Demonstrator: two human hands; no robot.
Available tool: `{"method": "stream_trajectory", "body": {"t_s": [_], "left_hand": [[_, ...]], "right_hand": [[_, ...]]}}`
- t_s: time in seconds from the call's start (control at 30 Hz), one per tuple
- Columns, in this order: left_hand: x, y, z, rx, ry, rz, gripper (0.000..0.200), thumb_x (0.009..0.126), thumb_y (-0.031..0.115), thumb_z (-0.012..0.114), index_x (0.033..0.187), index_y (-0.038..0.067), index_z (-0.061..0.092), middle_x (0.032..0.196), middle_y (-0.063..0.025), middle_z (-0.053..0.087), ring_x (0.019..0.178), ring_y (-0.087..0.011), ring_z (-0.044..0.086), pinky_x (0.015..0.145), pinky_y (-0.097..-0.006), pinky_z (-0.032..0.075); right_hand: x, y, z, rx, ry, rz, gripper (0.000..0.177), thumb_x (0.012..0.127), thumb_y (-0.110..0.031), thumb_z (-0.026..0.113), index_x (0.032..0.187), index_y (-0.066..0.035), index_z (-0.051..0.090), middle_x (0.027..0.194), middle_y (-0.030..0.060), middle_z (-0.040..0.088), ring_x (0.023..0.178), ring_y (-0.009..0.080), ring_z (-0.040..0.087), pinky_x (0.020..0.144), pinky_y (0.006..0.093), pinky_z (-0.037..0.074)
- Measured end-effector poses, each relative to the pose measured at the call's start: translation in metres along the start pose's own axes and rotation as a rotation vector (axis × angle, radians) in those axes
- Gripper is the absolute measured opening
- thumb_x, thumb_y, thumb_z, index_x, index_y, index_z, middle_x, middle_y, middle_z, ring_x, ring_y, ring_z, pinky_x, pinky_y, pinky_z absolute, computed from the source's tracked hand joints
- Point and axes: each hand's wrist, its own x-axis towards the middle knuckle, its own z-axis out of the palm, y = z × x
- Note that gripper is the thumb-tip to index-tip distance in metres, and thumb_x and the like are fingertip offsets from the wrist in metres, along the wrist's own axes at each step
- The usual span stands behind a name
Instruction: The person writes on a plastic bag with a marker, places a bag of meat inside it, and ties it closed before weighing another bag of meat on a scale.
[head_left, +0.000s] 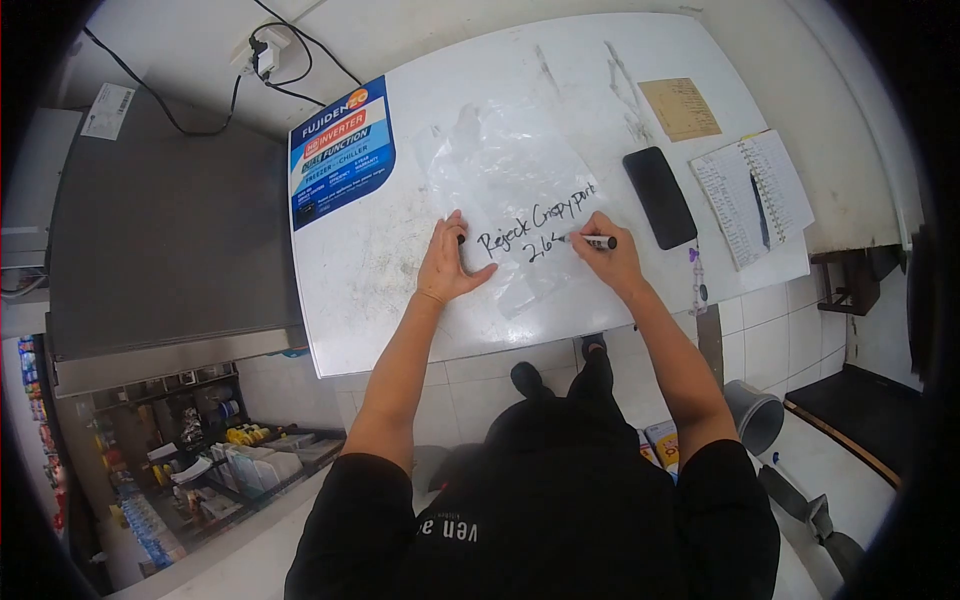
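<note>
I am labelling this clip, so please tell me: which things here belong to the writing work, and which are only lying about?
Belonging to the work:
left hand, pressing on the plastic bag
right hand, writing on the bag with the marker

Lying about:
phone
notebook
brown paper slip

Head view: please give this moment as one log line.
left hand pressing bag | right hand holds marker on bag | bag lies on freezer | phone nearby

Under our left hand lies a clear, glossy, crinkled plastic bag on the smooth, scuffed lid. Beyond the smooth marker in our right hand are a glossy black phone and a matt paper notebook.
</note>
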Motion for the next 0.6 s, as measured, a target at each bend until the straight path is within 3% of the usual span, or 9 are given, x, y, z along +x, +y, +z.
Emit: {"method": "stream_trajectory", "body": {"t_s": [0.1, 0.23, 0.43, 0.6], "left_hand": [[0.000, 0.000, 0.000, 0.030, 0.008, 0.011, 0.067, 0.065, 0.032, 0.087, 0.106, 0.006, 0.041, 0.120, -0.0170, 0.049, 0.132, -0.0380, 0.044, 0.112, -0.0488, 0.033], [0.000, 0.001, 0.000, 0.015, -0.012, -0.024, 0.067, 0.064, 0.031, 0.087, 0.106, 0.005, 0.041, 0.119, -0.0174, 0.049, 0.131, -0.0381, 0.045, 0.110, -0.0464, 0.036], [0.000, 0.001, -0.001, 0.017, 0.013, 0.017, 0.066, 0.065, 0.030, 0.087, 0.106, 0.005, 0.042, 0.119, -0.0181, 0.049, 0.130, -0.0382, 0.045, 0.107, -0.0472, 0.038], [0.001, 0.001, -0.001, 0.041, 0.003, 0.015, 0.067, 0.065, 0.031, 0.087, 0.107, 0.005, 0.041, 0.120, -0.0184, 0.049, 0.131, -0.0388, 0.044, 0.107, -0.0468, 0.038]], "right_hand": [[0.005, -0.004, 0.001, 0.108, 0.055, -0.064, 0.025, 0.083, -0.018, 0.074, 0.077, -0.004, 0.054, 0.065, 0.0061, 0.062, 0.058, 0.0135, 0.056, 0.056, 0.0279, 0.042], [0.005, -0.005, -0.001, 0.011, 0.029, -0.083, 0.027, 0.083, -0.021, 0.074, 0.078, -0.004, 0.054, 0.066, 0.0069, 0.062, 0.059, 0.0149, 0.057, 0.058, 0.0285, 0.043], [0.006, 0.002, -0.005, 0.001, -0.034, 0.021, 0.029, 0.083, -0.024, 0.074, 0.079, -0.003, 0.054, 0.069, 0.0094, 0.064, 0.060, 0.0202, 0.058, 0.060, 0.0305, 0.044], [0.008, 0.002, -0.005, -0.040, 0.060, -0.110, 0.029, 0.083, -0.024, 0.073, 0.079, -0.003, 0.054, 0.069, 0.0104, 0.064, 0.059, 0.0224, 0.058, 0.060, 0.0316, 0.044]]}}
